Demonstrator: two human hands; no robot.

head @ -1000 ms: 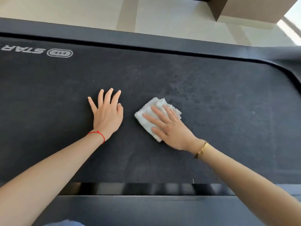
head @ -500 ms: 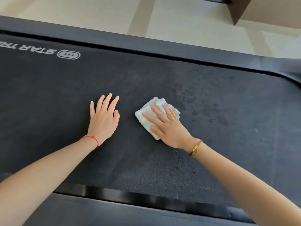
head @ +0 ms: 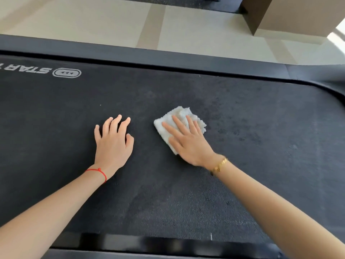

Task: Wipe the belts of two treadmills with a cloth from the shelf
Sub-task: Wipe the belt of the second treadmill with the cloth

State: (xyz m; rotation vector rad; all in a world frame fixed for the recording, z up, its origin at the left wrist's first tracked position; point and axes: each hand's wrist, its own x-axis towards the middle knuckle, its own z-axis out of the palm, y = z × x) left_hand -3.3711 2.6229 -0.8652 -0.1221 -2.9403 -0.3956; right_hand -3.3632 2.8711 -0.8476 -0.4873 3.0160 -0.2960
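- At the upper left of the frame, white lettering [head: 40, 70] is printed on the belt [head: 261, 146], upside down from where I look; I can read "STAR" and the start of another letter cut off by the frame edge, then an oval logo [head: 66, 73] with three small arrowheads inside.
- My left hand [head: 112, 144] rests on the dark belt left of centre, palm down, fingers slightly bent and a little spread, holding nothing. A thin red string [head: 99, 172] circles that wrist.
- Just right of centre, the white cloth [head: 186, 114] lies folded and crumpled on the belt, well apart from my left hand.
- My right hand [head: 188, 141] lies flat on top of the cloth, fingers straight and fanned, pressing it down rather than gripping it. A gold bracelet [head: 219, 165] sits on that wrist.
- The belt's far edge meets a grey side rail [head: 168, 57] that runs across the frame and curves down at the right.
- Beyond it, pale floor [head: 74, 21] fills the top, with a brown box-like block [head: 298, 15] at the upper right.
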